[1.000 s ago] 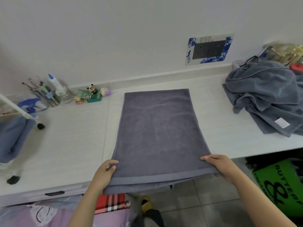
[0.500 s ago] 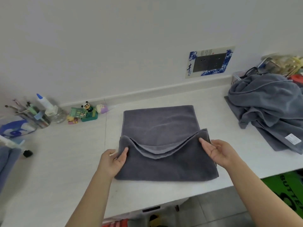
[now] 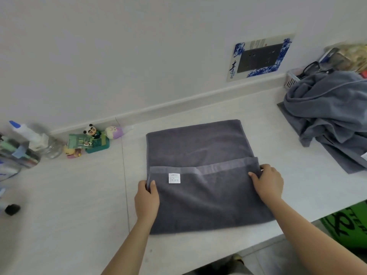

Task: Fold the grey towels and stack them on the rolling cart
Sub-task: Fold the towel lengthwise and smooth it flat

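Observation:
A dark grey towel (image 3: 200, 203) lies flat on the white counter (image 3: 79, 195), its near part folded over toward the wall. The folded hem runs across the middle and shows a small white label (image 3: 174, 178). My left hand (image 3: 147, 199) pinches the left corner of that folded layer. My right hand (image 3: 268, 183) grips the right corner of the same hem. A crumpled heap of lighter grey towels (image 3: 327, 114) sits at the counter's right end. The rolling cart is not in view.
Small toy figures and a green box (image 3: 93, 139) stand by the wall at left, beside a glue bottle and a jar of pens (image 3: 29, 143). A decorated wall socket (image 3: 260, 56) is behind. A basket with glasses (image 3: 309, 72) sits behind the heap. A green bag (image 3: 349, 225) stands below right.
Both hands lifted the towel's near edge from the counter's front and carried it toward the wall. The fold now lies flat, with the label showing.

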`<state>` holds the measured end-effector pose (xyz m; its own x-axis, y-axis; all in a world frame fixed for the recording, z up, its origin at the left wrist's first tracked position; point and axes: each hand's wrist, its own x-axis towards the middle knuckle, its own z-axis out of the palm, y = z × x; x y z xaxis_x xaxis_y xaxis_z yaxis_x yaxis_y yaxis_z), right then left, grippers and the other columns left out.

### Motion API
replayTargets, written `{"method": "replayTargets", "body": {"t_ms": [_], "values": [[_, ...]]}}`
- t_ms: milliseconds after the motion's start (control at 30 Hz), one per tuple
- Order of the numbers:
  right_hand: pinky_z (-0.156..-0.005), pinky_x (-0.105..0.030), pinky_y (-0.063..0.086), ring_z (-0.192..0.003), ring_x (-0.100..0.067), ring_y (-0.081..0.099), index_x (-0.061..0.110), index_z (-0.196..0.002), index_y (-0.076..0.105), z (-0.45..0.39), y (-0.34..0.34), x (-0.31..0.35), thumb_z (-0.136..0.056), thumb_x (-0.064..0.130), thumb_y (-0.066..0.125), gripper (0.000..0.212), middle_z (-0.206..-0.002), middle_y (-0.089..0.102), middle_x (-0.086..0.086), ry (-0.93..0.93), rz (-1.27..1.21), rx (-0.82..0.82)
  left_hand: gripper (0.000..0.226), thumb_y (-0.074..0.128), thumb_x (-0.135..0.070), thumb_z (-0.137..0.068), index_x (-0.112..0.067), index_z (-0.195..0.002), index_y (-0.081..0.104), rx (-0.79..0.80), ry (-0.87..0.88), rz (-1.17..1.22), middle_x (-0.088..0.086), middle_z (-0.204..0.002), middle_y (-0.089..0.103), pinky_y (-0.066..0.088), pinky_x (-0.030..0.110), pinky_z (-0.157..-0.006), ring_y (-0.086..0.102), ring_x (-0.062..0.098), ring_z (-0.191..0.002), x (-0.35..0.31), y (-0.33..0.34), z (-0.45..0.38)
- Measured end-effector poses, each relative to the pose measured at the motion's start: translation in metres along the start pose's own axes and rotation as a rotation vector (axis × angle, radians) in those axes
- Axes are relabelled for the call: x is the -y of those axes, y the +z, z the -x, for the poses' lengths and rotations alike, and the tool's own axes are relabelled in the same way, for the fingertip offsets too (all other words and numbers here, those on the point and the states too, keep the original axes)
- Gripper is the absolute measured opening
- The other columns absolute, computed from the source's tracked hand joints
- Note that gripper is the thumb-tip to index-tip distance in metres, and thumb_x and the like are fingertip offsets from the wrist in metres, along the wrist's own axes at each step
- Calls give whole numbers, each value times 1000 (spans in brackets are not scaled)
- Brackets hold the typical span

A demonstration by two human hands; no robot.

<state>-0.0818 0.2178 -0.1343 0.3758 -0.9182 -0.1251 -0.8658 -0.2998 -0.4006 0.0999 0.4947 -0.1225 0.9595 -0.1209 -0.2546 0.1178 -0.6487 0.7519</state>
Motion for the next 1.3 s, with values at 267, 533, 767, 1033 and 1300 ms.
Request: {"method": "replayTargets", "body": {"t_ms": [267, 533, 767, 1033, 1300], "values": [[-69, -34, 40, -88, -33, 57, 7, -114, 48, 17, -19, -5, -91, 27, 59, 32, -97, 59, -9, -26, -292, 96, 35, 34, -33, -101, -7, -84, 50, -34, 21, -81, 2, -73, 54, 46, 34, -63, 55, 23, -71, 3, -3, 10], [-71, -37, 44, -86, -35, 55, 6, -103, 57, 22, -13, -17, -92, 33, 54, 30, -108, 53, -15, -59, -4, 126, 26, 35, -30, -101, -11, -90, 49, -5, -41, -160, -4, -74, 50, 44, 34, -69, 55, 28, -79, 36, -15, 23], [-67, -33, 33, -84, -31, 55, 13, -94, 55, 37, -12, -18, -94, 32, 50, 20, -91, 66, -10, -108, 245, 5, 25, 40, -31, -100, -10, -92, 49, 28, -4, -229, 0, -77, 55, 41, 30, -58, 53, 19, -70, 39, -12, 31], [-62, -36, 40, -71, -28, 51, 11, -97, 41, 43, -12, -32, -100, 23, 36, 13, -93, 56, -12, 84, -173, 116, 22, 33, -26, -102, -9, -99, 47, -28, 54, -305, -1, -70, 52, 37, 31, -55, 49, 19, -61, 44, -8, 35], [-94, -46, 33, -112, -36, 49, 13, -131, 49, 61, 11, -17, -94, 26, 46, 39, -129, 53, -15, -320, 191, -114, 52, 54, -15, -88, -7, -138, 45, -81, 557, -566, 20, -139, 45, 35, 51, -105, 42, 36, -126, 36, 22, 35]]}}
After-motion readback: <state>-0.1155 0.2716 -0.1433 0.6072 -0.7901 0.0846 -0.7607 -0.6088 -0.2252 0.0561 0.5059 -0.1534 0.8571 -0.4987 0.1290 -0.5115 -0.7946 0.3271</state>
